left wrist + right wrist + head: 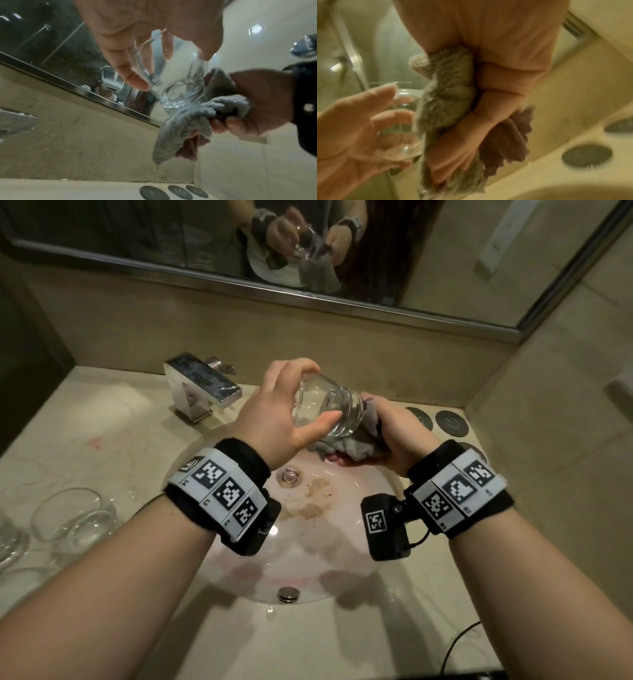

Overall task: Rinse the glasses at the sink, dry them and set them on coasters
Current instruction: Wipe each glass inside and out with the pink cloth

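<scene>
1. Nearest the head camera: two forearms reach out over the sink (346, 570); each wrist wears a black band with square printed markers; a dark cable (459, 642) lies on the counter (102, 419) at lower right.
2. Sink bowl: pale, round, with brown stains near the drain (289, 475); overflow fitting at its near rim.
3. Left of the sink, near edge of the counter: two clear glasses (73, 520) stand close together, the leftmost cut off by the frame edge.
4. Above the bowl: left hand (274, 416) grips a clear glass (329, 409), thumb on the near side, fingers (132, 75) curled over the far side; glass is tilted, heavy base toward the right hand.
5. Right hand (397, 436) is closed round a bunched grey cloth (346, 448); cloth presses against the base of the glass; a loose corner hangs down below the hand in the left wrist view.
6. Beyond the right hand: dark round coasters (452, 422) lie in a row on the counter by the corner wall; three show in the left wrist view; all bare.
7. Back left: square chrome tap (202, 390) on the counter.
8. Farthest: framed mirror (308, 292) above the backsplash; it reflects the hands, glass and cloth.
</scene>
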Motion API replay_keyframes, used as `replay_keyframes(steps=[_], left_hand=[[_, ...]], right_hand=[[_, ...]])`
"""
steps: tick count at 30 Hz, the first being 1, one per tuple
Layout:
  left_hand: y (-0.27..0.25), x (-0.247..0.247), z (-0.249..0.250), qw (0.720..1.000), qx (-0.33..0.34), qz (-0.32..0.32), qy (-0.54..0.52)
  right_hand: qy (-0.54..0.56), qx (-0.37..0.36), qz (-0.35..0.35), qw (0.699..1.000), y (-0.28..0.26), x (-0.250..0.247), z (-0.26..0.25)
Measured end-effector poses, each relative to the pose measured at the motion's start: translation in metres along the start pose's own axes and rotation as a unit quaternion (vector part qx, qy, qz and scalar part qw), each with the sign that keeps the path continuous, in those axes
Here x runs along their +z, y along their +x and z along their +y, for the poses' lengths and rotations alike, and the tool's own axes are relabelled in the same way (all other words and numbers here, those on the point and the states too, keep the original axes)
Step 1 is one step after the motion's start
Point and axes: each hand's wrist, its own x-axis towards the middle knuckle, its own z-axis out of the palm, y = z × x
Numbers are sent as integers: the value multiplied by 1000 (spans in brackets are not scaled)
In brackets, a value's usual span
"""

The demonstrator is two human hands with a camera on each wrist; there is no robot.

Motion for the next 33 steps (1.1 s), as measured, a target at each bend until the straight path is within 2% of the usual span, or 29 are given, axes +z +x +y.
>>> replay_keyframes(steps=[4,8,10,12,14,17,19,21,24,27,30,33], left_hand=[[-5,15,-3,998,-6,-24,51],[-13,31,-15,995,-69,-52,58],[-14,40,-19,992,-98,-65,40],[-13,51,-18,990,-123,-67,15],[-11,62,-13,986,-150,-71,-3],[-9,83,-4,971,-205,-77,-94],[-8,97,6,949,-255,-81,-165],[-7,108,16,938,-278,-85,-186],[-2,121,26,948,-263,-74,-161],[4,134,36,969,-216,-86,-81],[10,150,51,982,-142,-124,23],[17,175,66,973,-50,-177,135]], right_hand=[[-126,1,86,988,1,-7,8],[-15,12,160,987,-11,-36,24],[40,7,240,970,-17,-58,39],[35,2,322,946,-21,-77,62],[43,-4,371,928,-24,-93,88],[54,-11,393,918,-31,-100,109],[30,-7,385,922,-31,-104,116],[2,-4,373,928,-29,-111,121],[-18,11,354,935,-28,-125,127],[-40,21,341,939,-32,-140,125],[-94,7,340,936,-36,-163,125],[-113,-10,339,934,-44,-182,125]])
